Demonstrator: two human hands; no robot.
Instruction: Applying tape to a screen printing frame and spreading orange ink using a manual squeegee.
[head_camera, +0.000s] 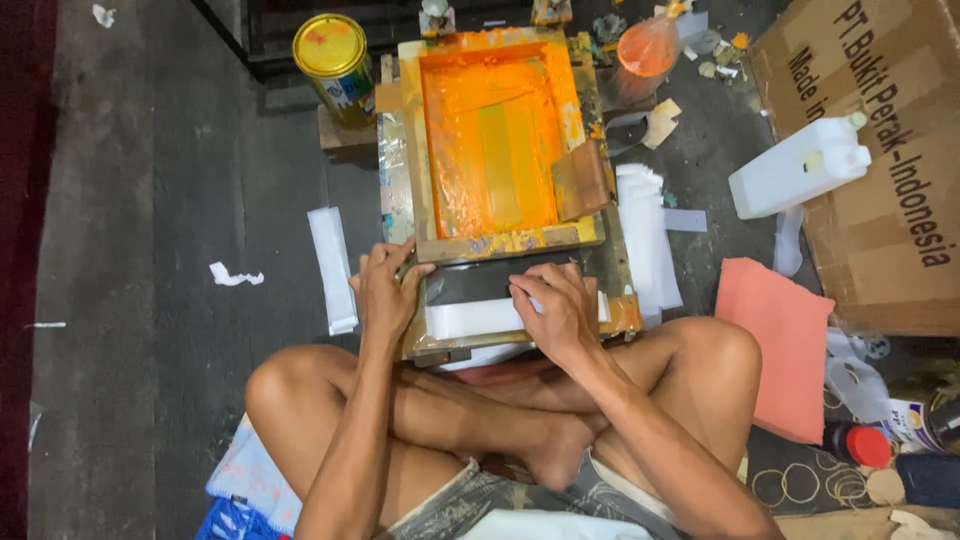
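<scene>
Bare arms, bare legs, 2 bare feet, grey patterned shorts (480, 500)

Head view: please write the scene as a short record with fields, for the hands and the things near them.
setting: person sits cross-legged on a dark floor
left hand: fingers on the near left corner of the wooden printing frame
right hand: flat on the white sheet on the printing base
frame inside: orange ink, brown squeegee on right side
left of frame: yellow-lidded can
right of frame: white jerrycan, cardboard box, pink foam pad
</scene>
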